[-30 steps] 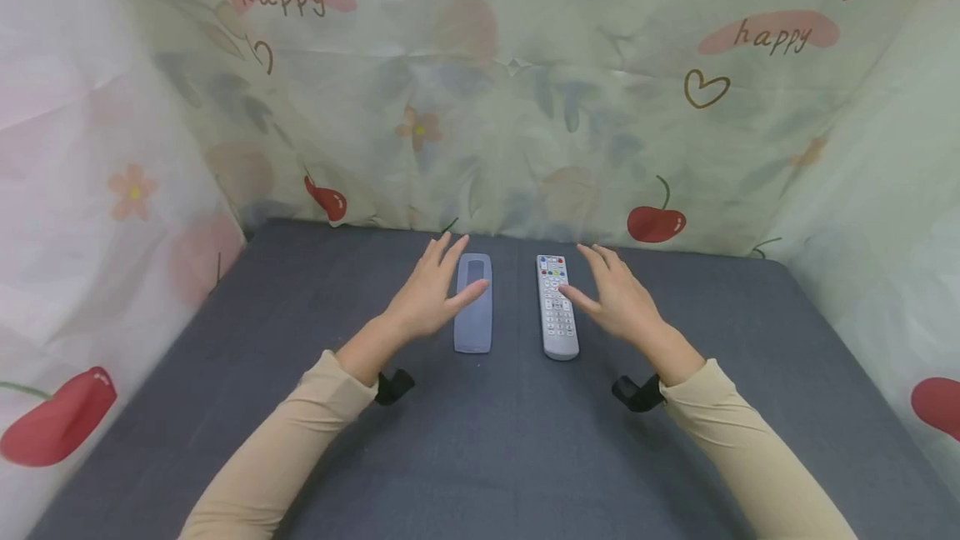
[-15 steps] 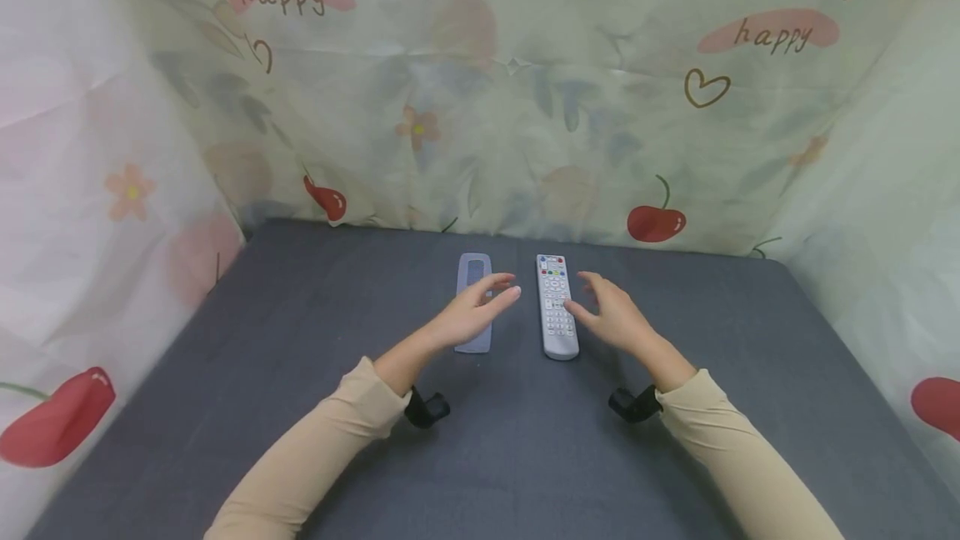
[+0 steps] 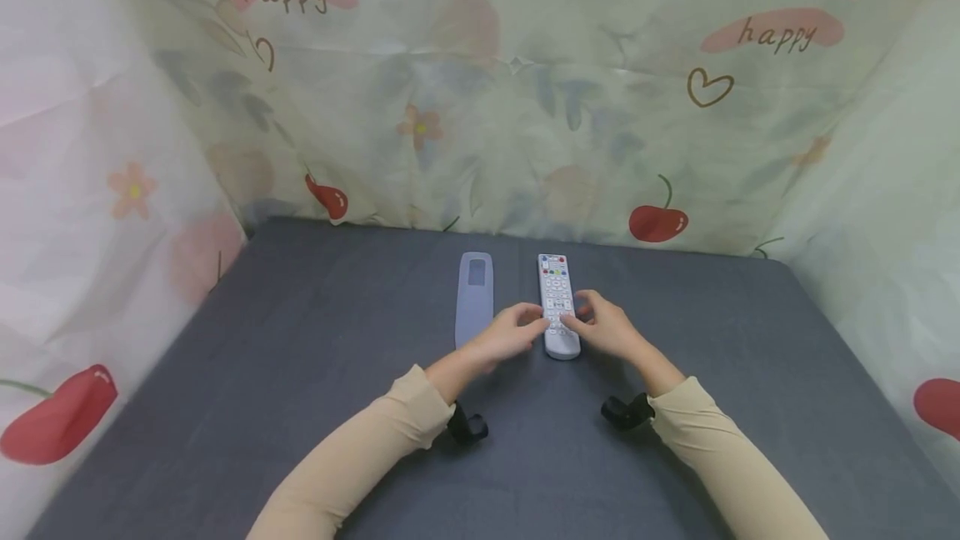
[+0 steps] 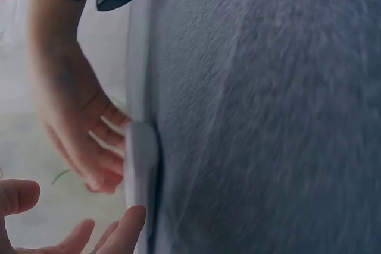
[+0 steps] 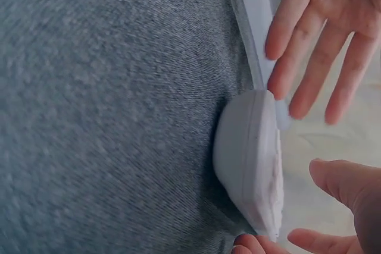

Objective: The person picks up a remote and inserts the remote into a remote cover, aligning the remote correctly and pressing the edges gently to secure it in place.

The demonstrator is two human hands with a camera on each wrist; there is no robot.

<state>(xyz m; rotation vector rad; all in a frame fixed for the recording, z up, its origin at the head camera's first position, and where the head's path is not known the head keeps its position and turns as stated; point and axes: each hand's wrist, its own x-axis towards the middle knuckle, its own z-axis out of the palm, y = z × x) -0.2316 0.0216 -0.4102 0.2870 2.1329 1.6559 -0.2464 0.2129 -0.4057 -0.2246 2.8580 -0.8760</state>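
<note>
A white remote control (image 3: 557,282) with several coloured buttons lies face up on the dark cloth. My left hand (image 3: 508,335) has come to its left edge, fingers loosely bent, thumb tip overlapping the keys in the head view. On the opposite side my right hand (image 3: 611,332) is spread around the right edge, thumb above the lower keys. The right wrist view shows the end of the remote control (image 5: 247,156) between the two hands, with left fingers straight beside it and right thumb and fingers apart. Left of it lies a flat pale blue case (image 3: 474,302) with a rectangular window.
A dark grey cloth (image 3: 337,307) covers the table. Behind it hangs a printed curtain (image 3: 510,132) with cherries and lettering, and similar curtains (image 3: 97,273) close both sides. Each wrist carries a black camera mount (image 3: 626,412).
My left hand has moved right and nearer, from over the blue case to the remote control's left edge. My right hand has come lower along the right edge, its fingers bending more.
</note>
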